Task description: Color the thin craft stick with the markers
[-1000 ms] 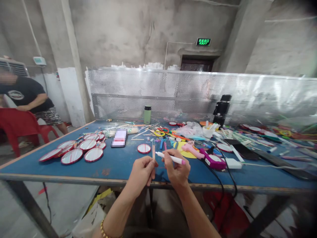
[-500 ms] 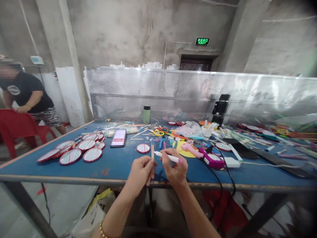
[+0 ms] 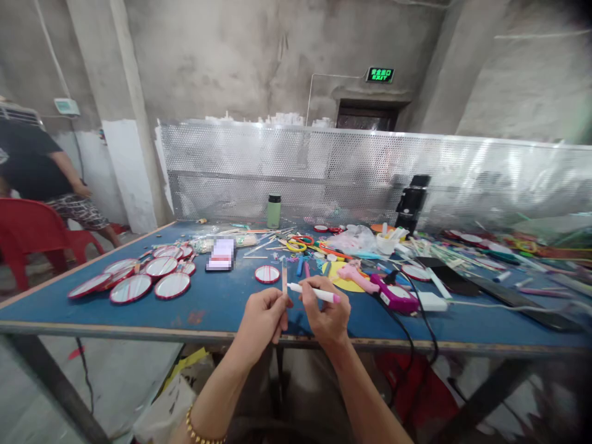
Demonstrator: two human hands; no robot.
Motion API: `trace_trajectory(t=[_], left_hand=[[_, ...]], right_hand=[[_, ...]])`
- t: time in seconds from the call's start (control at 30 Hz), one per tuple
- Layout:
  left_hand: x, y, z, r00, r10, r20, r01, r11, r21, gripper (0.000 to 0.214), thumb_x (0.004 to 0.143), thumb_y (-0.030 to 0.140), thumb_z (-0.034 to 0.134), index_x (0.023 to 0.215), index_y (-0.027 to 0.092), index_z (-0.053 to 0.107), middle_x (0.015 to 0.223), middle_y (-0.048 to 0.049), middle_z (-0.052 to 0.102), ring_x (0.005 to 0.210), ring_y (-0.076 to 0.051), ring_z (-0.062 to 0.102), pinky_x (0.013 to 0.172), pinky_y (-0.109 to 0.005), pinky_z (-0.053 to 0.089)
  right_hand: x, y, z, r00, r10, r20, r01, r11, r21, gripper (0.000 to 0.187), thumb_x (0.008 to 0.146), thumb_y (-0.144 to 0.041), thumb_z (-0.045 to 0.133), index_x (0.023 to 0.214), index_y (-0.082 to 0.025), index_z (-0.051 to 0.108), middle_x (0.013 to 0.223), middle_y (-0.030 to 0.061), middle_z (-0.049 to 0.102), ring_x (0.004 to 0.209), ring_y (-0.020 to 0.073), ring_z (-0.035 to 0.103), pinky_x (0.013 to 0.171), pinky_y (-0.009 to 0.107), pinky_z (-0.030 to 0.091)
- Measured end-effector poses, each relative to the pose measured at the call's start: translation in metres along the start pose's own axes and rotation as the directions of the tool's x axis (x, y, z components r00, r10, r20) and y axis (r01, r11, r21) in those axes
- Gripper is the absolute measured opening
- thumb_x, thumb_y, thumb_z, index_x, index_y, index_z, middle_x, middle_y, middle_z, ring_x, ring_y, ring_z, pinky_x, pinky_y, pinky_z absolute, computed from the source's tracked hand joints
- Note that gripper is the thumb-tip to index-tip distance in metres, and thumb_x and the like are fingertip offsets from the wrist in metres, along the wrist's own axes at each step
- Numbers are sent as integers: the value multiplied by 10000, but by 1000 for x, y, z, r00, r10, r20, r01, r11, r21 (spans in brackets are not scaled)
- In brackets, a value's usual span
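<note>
Near the front edge of the blue table, my left hand (image 3: 263, 316) pinches a thin flat wooden stick (image 3: 284, 277) that stands upright from its fingers. The stick's upper part looks bluish. My right hand (image 3: 326, 311) grips a white marker (image 3: 319, 293) with a pink end, its tip pointing left at the stick. Whether the tip touches is too small to tell. Just beyond the hands lies one round red-rimmed mirror (image 3: 267, 274). Several more such mirrors (image 3: 161, 267) lie heaped to the left, with clear strips across some of them.
A phone (image 3: 221, 254) lies behind the mirrors, and a green bottle (image 3: 274, 212) stands at the back. To the right are a pink glue gun (image 3: 358, 276), a purple box (image 3: 393, 295), black cables and scattered craft sticks. A person (image 3: 41, 166) stands beyond a red chair (image 3: 34, 228).
The person at the far left has turned and shifted, with an arm now hanging lower. My hands, the stick and the marker hold nearly the same position.
</note>
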State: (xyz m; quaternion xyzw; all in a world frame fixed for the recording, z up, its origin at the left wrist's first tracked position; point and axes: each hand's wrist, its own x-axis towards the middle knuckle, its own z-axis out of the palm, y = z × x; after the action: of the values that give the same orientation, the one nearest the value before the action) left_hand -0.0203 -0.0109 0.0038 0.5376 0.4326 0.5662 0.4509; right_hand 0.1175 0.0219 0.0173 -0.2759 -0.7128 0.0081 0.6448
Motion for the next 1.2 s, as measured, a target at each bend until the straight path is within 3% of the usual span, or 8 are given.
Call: trace_trajectory(t=[0.13, 0.37, 0.53, 1.2], left_hand=[[-1, -1, 0, 1000, 4, 0, -4, 1000, 4, 369, 847, 514, 625, 739, 161, 624, 446, 50, 559, 273, -53, 396, 321, -158, 239], [0, 0, 0, 1000, 13, -5, -13, 1000, 21, 394, 845, 536, 625, 729, 159, 620, 445, 47, 556, 274, -55, 400, 324, -163, 233], [-1, 2, 0, 1000, 9, -10, -8, 1000, 26, 375, 849, 514, 616, 730, 158, 622, 445, 47, 556, 277, -56, 403, 326, -162, 239], [-1, 3, 0, 1000, 8, -20, -8, 1000, 24, 385, 837, 527, 629, 719, 161, 626, 440, 46, 554, 276, -56, 404, 328, -164, 230]], right_hand=[[0, 1, 0, 999, -9, -36, 9, 1000, -6, 207, 941, -213, 544, 771, -197, 661, 610, -24, 639, 463, 93, 549, 483, 214, 440], [0, 0, 1, 999, -48, 7, 48, 999, 10, 194, 938, -190, 546, 777, -201, 653, 621, -23, 647, 505, 101, 589, 505, 208, 456], [-1, 0, 0, 998, -53, -41, 53, 999, 3, 191, 935, -180, 549, 775, -198, 651, 618, -27, 640, 488, 94, 572, 501, 210, 446], [-1, 1, 0, 998, -64, -10, 64, 998, 2, 197, 932, -172, 546, 766, -199, 648, 611, -25, 633, 504, 98, 579, 505, 208, 443]])
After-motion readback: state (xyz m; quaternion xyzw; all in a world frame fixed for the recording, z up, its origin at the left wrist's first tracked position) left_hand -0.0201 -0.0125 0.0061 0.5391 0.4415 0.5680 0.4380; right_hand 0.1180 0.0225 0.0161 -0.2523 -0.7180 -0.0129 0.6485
